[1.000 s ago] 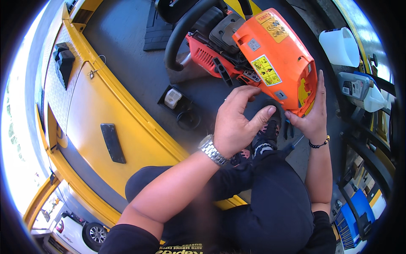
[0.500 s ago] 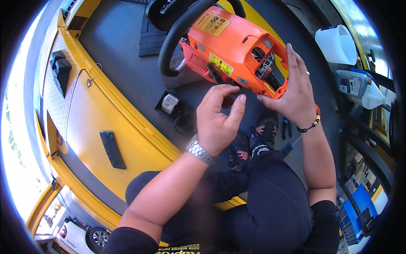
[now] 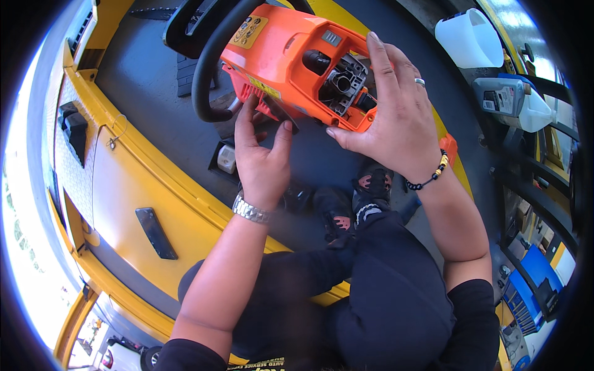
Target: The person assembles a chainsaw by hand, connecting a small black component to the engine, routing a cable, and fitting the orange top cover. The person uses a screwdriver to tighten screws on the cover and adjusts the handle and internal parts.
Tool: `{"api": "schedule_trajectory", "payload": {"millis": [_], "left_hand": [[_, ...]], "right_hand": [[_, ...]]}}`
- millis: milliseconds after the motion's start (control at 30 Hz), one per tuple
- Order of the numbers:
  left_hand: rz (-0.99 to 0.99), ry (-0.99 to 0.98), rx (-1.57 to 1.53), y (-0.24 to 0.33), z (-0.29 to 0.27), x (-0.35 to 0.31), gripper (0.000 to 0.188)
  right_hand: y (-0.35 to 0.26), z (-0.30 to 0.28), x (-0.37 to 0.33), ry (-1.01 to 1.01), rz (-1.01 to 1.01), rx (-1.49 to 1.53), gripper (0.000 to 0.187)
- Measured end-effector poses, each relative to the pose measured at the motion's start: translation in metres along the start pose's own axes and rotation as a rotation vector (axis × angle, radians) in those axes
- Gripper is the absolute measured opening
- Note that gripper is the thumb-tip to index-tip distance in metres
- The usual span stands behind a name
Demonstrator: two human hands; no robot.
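The orange plastic machine body is now turned so that its open end is shown, and the left hand is brought to its side.

By this turn, the grey metal inner part is made better visible, so easier inspection seems to be allowed. The body is placed near twelve o'clock, with its black curved tubular handle toward eleven. The rim of the open end is grasped by the right hand, with the thumb below. The left fingers are bent at the red slotted plastic side; whether anything is gripped there cannot be told. In the earliest frame, the body was seen nearer to one o'clock, its inside was mostly hidden, and the left hand was held below it, with nothing grasped.
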State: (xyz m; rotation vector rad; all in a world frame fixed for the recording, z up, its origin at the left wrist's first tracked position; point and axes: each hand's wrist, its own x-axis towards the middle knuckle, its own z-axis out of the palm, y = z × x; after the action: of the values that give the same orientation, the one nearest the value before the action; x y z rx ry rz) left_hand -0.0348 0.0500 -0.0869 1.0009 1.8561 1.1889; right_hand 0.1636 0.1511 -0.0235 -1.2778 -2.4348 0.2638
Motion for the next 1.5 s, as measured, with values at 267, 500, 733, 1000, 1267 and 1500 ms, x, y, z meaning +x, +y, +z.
{"api": "schedule_trajectory", "payload": {"millis": [267, 500, 733, 1000, 1267, 1500], "left_hand": [[0.095, -0.061, 0.107, -0.012, 0.001, 0.002, 0.061], [0.137, -0.129, -0.284, 0.01, -0.012, -0.001, 0.075], [-0.36, -0.02, -1.086, 0.088, -0.002, -0.042, 0.086], [-0.305, -0.09, -0.779, 0.058, -0.021, -0.003, 0.07], [-0.321, -0.326, -0.699, 0.04, -0.024, 0.006, 0.075], [-0.365, -0.333, -0.688, 0.036, -0.031, 0.014, 0.068]], "right_hand": [[0.013, 0.017, -0.01, -0.009, 0.064, 0.127, 0.123], [0.028, -0.026, -0.039, 0.111, 0.035, 0.372, 0.121], [0.002, -0.024, -0.092, 0.242, -0.118, 0.291, 0.129], [0.015, -0.005, -0.048, 0.175, -0.078, 0.422, 0.122], [0.049, 0.003, -0.052, 0.092, -0.001, 0.422, 0.121], [0.037, 0.006, -0.034, 0.151, -0.071, 0.358, 0.122]]}}
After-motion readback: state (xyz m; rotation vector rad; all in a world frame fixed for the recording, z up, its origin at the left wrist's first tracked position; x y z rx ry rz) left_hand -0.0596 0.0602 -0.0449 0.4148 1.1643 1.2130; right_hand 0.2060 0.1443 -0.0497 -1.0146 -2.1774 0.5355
